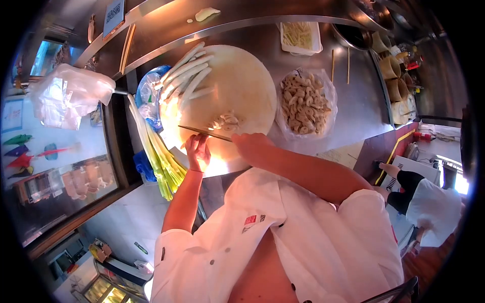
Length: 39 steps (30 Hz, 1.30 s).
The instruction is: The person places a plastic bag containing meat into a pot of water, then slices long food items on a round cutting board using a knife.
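Note:
My right hand (251,147) is wrapped round the handle of a kitchen knife (218,135), whose blade is seen nearly edge-on and points left over the near part of a round chopping board (252,86). My left hand (198,151) is at the blade, its fingers bent and pressed together against it; the fingertips are partly hidden. Just beyond the blade lies a small heap of pale cut pieces (226,121). Several white leek or scallion stalks (189,73) rest at the board's far left.
Right of the board lies a clear bag of pale sliced rings (304,103). Beyond it are a white tub of shreds (301,38) and two chopsticks (348,65). Long green-white stalks (159,156) hang at left. Another person (429,202) is at far right.

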### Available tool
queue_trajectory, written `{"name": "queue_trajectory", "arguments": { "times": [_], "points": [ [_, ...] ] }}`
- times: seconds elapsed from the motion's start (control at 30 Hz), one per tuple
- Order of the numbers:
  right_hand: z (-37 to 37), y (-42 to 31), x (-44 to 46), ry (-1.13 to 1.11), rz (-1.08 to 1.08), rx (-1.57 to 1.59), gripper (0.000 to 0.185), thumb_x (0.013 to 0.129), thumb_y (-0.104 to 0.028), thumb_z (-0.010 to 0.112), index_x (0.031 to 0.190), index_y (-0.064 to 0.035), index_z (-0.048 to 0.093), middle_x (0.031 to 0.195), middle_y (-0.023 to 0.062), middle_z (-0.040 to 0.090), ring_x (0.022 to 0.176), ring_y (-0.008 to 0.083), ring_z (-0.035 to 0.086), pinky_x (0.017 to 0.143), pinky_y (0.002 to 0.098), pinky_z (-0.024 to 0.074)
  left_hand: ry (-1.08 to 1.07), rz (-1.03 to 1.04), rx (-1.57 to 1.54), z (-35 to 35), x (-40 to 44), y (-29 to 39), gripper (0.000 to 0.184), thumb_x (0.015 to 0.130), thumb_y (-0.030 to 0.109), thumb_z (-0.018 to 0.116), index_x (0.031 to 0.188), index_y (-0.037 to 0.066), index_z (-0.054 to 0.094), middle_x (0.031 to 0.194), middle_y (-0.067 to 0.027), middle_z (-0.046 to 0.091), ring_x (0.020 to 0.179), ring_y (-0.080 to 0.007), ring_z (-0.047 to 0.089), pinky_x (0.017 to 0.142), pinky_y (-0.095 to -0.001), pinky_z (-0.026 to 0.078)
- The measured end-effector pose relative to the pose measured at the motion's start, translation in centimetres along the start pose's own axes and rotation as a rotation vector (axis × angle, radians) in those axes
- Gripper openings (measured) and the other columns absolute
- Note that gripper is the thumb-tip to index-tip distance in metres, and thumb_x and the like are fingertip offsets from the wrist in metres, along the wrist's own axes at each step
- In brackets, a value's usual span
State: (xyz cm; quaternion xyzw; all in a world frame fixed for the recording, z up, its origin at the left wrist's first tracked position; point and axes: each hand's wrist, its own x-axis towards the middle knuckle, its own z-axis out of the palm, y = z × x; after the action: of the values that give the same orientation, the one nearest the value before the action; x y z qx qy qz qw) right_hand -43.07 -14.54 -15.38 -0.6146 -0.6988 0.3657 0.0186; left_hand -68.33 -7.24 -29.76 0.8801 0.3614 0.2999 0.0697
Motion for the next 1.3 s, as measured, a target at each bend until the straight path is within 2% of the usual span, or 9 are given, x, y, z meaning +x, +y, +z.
{"name": "queue_trajectory", "arguments": {
  "times": [0.13, 0.37, 0.5, 0.77, 0.83, 0.9, 1.0, 1.13, 1.3],
  "points": [
    [0.3, -0.7, -1.8, 0.047, -0.033, -0.048, 0.016, 0.094, -0.009, 0.058, 0.108, -0.0009, 0.059, 0.094, 0.0189, 0.075, 0.091, 0.0368, 0.076, 0.074, 0.0465, 0.0615, 0.087, -0.001, 0.032, 0.5, -0.6, -0.1, 0.042, 0.076, -0.007, 0.065, 0.114, 0.010, 0.067, 0.114, -0.0106, 0.064, 0.102, -0.0358, 0.061, 0.088, -0.0496, 0.050],
    [5.2, -0.2, 3.4, 0.101, -0.053, 0.030, 0.016, 0.094, -0.011, 0.058, 0.107, -0.0014, 0.058, 0.092, 0.0198, 0.074, 0.088, 0.0382, 0.075, 0.073, 0.0484, 0.0601, 0.007, -0.034, -0.013, 0.6, -0.9, -0.6, 0.045, 0.079, -0.006, 0.065, 0.119, 0.013, 0.064, 0.111, -0.0083, 0.065, 0.104, -0.0341, 0.062, 0.091, -0.0476, 0.050],
    [4.3, 0.7, 4.5, 0.053, -0.033, 0.090, 0.016, 0.094, -0.010, 0.057, 0.107, -0.0024, 0.058, 0.092, 0.0196, 0.074, 0.086, 0.0389, 0.075, 0.073, 0.0494, 0.0600, 0.027, -0.010, -0.046, -0.1, 0.0, 0.0, 0.044, 0.078, -0.008, 0.063, 0.118, 0.011, 0.065, 0.114, -0.0101, 0.066, 0.105, -0.0353, 0.062, 0.093, -0.0470, 0.051],
    [0.0, -0.9, -1.3, -0.002, -0.031, -0.025, 0.016, 0.095, -0.010, 0.058, 0.109, -0.0035, 0.057, 0.095, 0.0188, 0.073, 0.088, 0.0389, 0.075, 0.075, 0.0489, 0.0603, 0.073, -0.056, -0.047, -0.2, -0.8, -0.4, 0.043, 0.080, -0.007, 0.066, 0.118, 0.013, 0.066, 0.114, -0.0091, 0.066, 0.105, -0.0344, 0.064, 0.092, -0.0480, 0.050],
    [0.2, -1.1, -1.3, 0.003, -0.038, -0.048, 0.018, 0.093, -0.008, 0.059, 0.110, -0.0042, 0.055, 0.094, 0.0174, 0.072, 0.087, 0.0385, 0.075, 0.076, 0.0482, 0.0603, 0.107, -0.028, 0.040, -0.2, -0.9, -0.5, 0.042, 0.080, -0.004, 0.068, 0.118, 0.013, 0.066, 0.114, -0.0093, 0.066, 0.105, -0.0341, 0.064, 0.091, -0.0485, 0.050],
    [1.3, -1.6, -0.3, 0.026, -0.005, 0.024, 0.016, 0.094, -0.010, 0.058, 0.108, -0.0016, 0.059, 0.096, 0.0216, 0.074, 0.092, 0.0383, 0.075, 0.075, 0.0487, 0.0602, 0.088, -0.045, 0.026, -0.1, -1.0, -0.6, 0.041, 0.080, -0.003, 0.068, 0.118, 0.014, 0.066, 0.114, -0.0090, 0.066, 0.104, -0.0341, 0.064, 0.090, -0.0487, 0.050],
    [4.9, -0.9, 2.9, 0.106, -0.048, 0.036, 0.015, 0.094, -0.011, 0.058, 0.107, -0.0019, 0.060, 0.096, 0.0217, 0.074, 0.091, 0.0382, 0.075, 0.075, 0.0489, 0.0602, 0.048, -0.063, 0.006, -0.1, -1.1, -0.7, 0.038, 0.081, -0.003, 0.067, 0.115, 0.014, 0.065, 0.114, -0.0096, 0.067, 0.103, -0.0352, 0.064, 0.089, -0.0490, 0.050],
    [4.5, -0.8, 4.8, 0.019, -0.026, 0.040, 0.015, 0.094, -0.011, 0.058, 0.107, -0.0019, 0.060, 0.095, 0.0213, 0.074, 0.090, 0.0386, 0.075, 0.075, 0.0493, 0.0601, 0.021, -0.057, -0.025, -0.5, -0.5, -0.4, 0.037, 0.080, -0.003, 0.065, 0.113, 0.014, 0.065, 0.112, -0.0098, 0.067, 0.102, -0.0352, 0.064, 0.089, -0.0485, 0.050],
    [2.2, 0.0, 1.6, 0.028, -0.048, 0.015, 0.015, 0.095, -0.011, 0.057, 0.106, -0.0018, 0.059, 0.093, 0.0208, 0.073, 0.088, 0.0382, 0.075, 0.075, 0.0501, 0.0602, 0.042, -0.046, -0.058, -0.5, -1.2, -1.3, 0.039, 0.078, -0.005, 0.065, 0.113, 0.013, 0.065, 0.112, -0.0104, 0.067, 0.103, -0.0351, 0.064, 0.089, -0.0478, 0.050]
  ]
}}
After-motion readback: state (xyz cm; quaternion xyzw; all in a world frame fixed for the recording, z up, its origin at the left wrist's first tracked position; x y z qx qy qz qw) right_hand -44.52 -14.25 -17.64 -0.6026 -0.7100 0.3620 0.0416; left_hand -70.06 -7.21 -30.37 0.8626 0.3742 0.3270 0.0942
